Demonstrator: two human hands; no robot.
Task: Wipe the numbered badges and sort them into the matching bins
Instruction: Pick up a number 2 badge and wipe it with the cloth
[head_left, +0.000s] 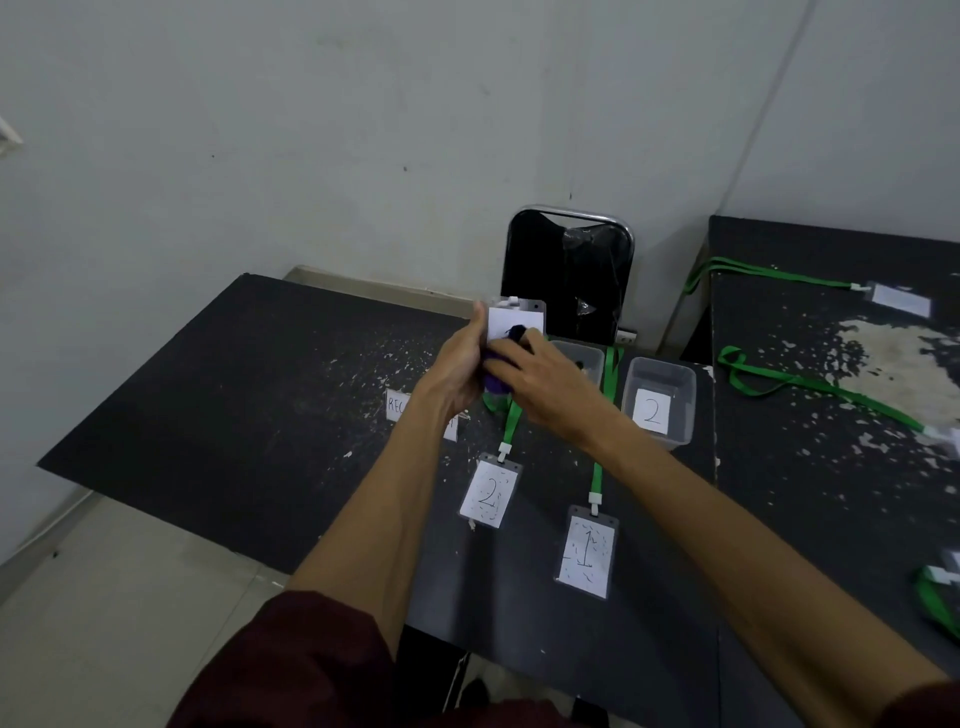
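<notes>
Two speckled badges still need wiping: a white card marked 2 and a white card marked 1, each in a clear sleeve on a green lanyard, lying on the black tabletop. My left hand grips a third clear-sleeved badge upright above them. My right hand holds a purple cloth bunched against its face, hiding the number. The clear plastic bin labelled 2 seems to hold only its label, so I judge the sorting barely begun.

Held badge, frame centre: number blurred, covered by right hand and purple cloth. Table label: text half hidden under left forearm.
</notes>
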